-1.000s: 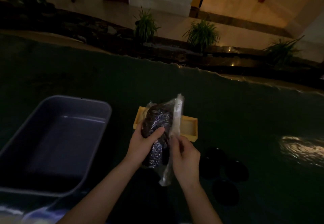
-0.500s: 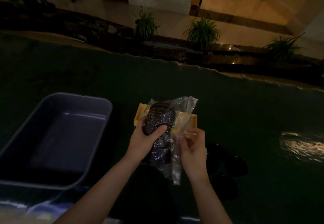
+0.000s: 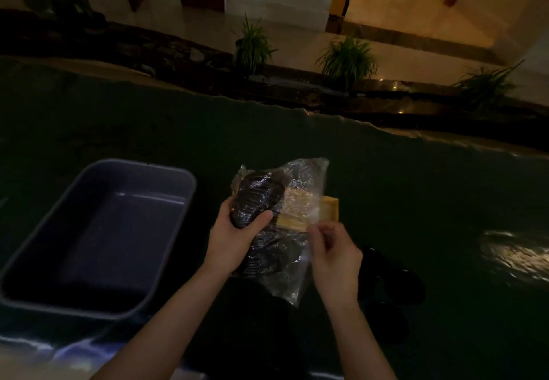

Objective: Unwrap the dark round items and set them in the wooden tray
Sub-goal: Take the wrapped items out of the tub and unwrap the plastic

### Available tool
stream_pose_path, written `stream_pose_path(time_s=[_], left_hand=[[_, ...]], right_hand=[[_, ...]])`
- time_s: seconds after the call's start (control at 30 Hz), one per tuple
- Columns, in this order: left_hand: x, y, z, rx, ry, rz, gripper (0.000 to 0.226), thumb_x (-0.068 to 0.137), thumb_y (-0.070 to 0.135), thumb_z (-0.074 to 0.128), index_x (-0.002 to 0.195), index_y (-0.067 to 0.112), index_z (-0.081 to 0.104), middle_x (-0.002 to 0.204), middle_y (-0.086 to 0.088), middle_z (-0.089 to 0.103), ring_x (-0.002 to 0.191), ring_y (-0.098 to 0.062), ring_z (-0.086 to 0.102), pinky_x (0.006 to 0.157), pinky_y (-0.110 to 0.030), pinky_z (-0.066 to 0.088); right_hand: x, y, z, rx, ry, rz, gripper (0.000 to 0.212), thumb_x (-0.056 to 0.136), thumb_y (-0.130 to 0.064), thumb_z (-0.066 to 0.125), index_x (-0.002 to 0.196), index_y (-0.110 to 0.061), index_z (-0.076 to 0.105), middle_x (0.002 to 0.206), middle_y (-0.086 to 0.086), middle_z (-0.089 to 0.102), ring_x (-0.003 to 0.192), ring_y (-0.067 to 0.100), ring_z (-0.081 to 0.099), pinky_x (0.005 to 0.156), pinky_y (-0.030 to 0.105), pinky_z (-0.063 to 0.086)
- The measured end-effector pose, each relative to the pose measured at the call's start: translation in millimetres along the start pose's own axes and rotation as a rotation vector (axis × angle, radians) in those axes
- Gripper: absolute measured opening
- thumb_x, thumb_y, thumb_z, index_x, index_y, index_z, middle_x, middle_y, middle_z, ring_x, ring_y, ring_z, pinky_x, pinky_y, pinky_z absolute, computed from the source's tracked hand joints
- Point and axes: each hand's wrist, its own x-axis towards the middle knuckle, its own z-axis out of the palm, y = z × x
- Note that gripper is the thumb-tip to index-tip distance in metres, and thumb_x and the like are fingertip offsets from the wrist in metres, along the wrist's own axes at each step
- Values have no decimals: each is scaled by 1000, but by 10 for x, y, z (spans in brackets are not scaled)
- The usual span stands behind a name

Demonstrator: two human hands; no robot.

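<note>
Clear plastic wrap (image 3: 300, 201) is peeled open off a stack of dark round items (image 3: 257, 201), held above the desk (image 3: 416, 201). Left hand (image 3: 237, 238) is clamped around the stack; right hand (image 3: 334, 256) pinches the wrap's loose edge, pulled rightward. Wooden tray (image 3: 328, 208) sits just behind, partly hidden by the wrap. Unwrapped dark discs (image 3: 395, 286) lie right of the right hand. Grey tub (image 3: 98, 231) sits left, apart. Far and right desk open.

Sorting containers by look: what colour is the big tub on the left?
Greyish blue tub, plain, no pattern; seen in the head view.
</note>
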Motion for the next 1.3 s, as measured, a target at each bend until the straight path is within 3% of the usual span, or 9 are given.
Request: stream_pose_path(time_s=[0.1,0.17,0.33,0.53,0.67,0.8,1.03,1.2,1.3], left_hand=[[21,12,-44,-45,-37,-37,107,44,73,89,137,46,45,118,18,64,109,-7,64,93,-35,54],[29,4,-65,-67,-54,-57,116,37,77,89,140,44,45,119,16,65,108,-8,65,89,-33,54],[57,-48,-54,-29,-40,-41,102,50,72,89,138,46,45,119,16,66,109,-8,66,98,-40,55],[110,-48,-25,6,-9,24,101,51,77,85,137,51,42,113,25,64,103,5,62,82,-22,49],[176,-41,-49,-2,-25,20,100,48,77,87,135,51,44,115,22,65,104,2,64,83,-23,50],[229,-17,-34,-101,-66,-47,84,46,72,90,119,55,51,117,15,68,104,-6,69,78,-25,55],[295,-39,-58,-173,-129,-132,99,44,67,92,131,40,53,121,5,70,108,-18,71,94,-42,57],[307,-164,-78,-295,-227,-246,107,49,60,96,143,37,51,132,-2,70,116,-25,71,100,-49,56],[318,-254,-89,-352,-249,-266,101,55,55,96,144,37,51,136,-5,68,119,-28,70,103,-53,54]], right_hand=[[66,4,-32,623,-117,501,18,101,-20,66,88,-20,78,102,5,80,99,21,78,87,42,62],[58,-26,1,716,-155,611,15,101,-18,65,92,-13,77,111,12,78,105,28,75,93,47,60],[19,-30,21,185,-88,136,20,104,-19,59,113,-36,53,100,-18,75,84,1,76,61,16,59],[47,-20,59,-208,-98,-92,36,94,-40,72,123,-30,54,114,-15,65,93,-6,66,68,7,49],[179,-19,-93,129,-24,165,14,96,-24,73,101,-37,69,90,-8,78,83,-1,76,62,15,60],[254,-20,-155,807,-94,656,21,89,-19,73,106,-9,78,118,15,77,114,33,73,99,49,57],[219,-9,-151,571,-100,400,14,96,-27,69,99,-20,81,109,7,79,104,29,76,92,47,60],[261,-80,-186,925,-333,501,16,95,-16,66,92,-13,81,96,3,79,87,16,77,77,28,62],[246,-74,-98,748,-279,487,19,101,-19,62,95,-18,80,107,5,77,96,19,77,82,33,62]])
